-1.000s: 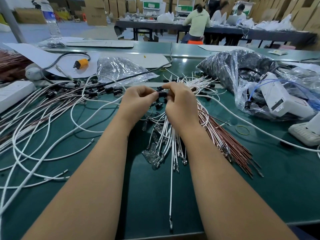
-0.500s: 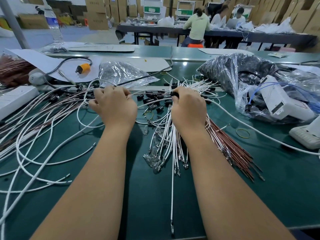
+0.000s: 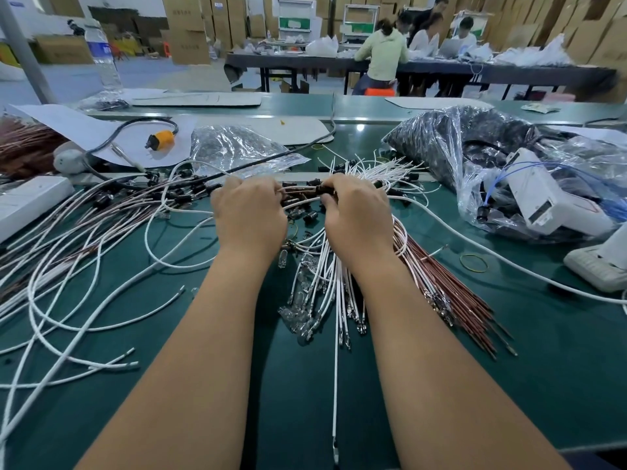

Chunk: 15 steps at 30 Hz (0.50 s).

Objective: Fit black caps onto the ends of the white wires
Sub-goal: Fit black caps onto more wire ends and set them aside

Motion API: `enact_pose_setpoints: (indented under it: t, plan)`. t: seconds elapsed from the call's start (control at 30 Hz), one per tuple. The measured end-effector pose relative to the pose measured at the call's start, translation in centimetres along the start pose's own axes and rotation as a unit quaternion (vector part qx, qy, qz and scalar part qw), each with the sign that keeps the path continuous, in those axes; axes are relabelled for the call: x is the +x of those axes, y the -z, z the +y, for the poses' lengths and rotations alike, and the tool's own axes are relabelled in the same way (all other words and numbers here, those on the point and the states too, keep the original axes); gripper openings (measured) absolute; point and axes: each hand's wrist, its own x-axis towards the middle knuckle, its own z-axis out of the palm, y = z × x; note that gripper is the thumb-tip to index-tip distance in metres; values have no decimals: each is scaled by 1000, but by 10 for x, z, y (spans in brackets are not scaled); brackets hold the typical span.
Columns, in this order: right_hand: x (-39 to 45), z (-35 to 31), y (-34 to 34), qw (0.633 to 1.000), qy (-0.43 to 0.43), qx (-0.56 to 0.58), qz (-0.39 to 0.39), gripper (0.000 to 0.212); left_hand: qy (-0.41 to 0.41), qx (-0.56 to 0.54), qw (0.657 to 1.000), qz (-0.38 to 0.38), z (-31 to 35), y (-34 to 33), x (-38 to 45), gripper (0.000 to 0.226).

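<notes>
Far left of the frame: a bundle of thin copper-brown wires lies at the upper left edge, beside a flat white plastic box. Loose white insulated wires, smooth and round in section, loop across the dark green matt table mat at left centre; some carry small black cylindrical caps at their far ends. Above them a black cable with an orange-yellow plug rests on a white paper sheet, and a crinkled clear plastic bag lies just right of it.

Centre: the left hand, knuckles up and fingers curled, holds a wire that runs across to the right hand. The right hand's fingers pinch a black cap at the wire's end. Both hands hover over a fan of white wires with bare metal terminals pointing toward the lower edge; small clear glass bulbs lie among them. Loose black caps are scattered between the hands.

Right of centre: a sheaf of straight red-brown wires touches the white fan. A yellow rubber band lies near it. Upper right: a glossy clear bag of dark parts and a white plastic device inside another bag.
</notes>
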Motion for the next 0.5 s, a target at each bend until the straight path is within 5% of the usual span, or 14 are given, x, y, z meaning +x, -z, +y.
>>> enact_pose_setpoints:
  t: [0.13, 0.27, 0.5]
  plan:
    - [0, -1, 0, 999, -6, 36, -14, 16, 11, 2, 1000, -18, -2, 0, -2, 21]
    - [0, -4, -2, 997, 6, 78, -28, 17, -75, -192, 977, -56, 9, 0, -4, 14]
    - [2, 0, -1, 977, -102, 189, 2, 12, -16, -269, 962, -49, 1, -2, -4, 13]
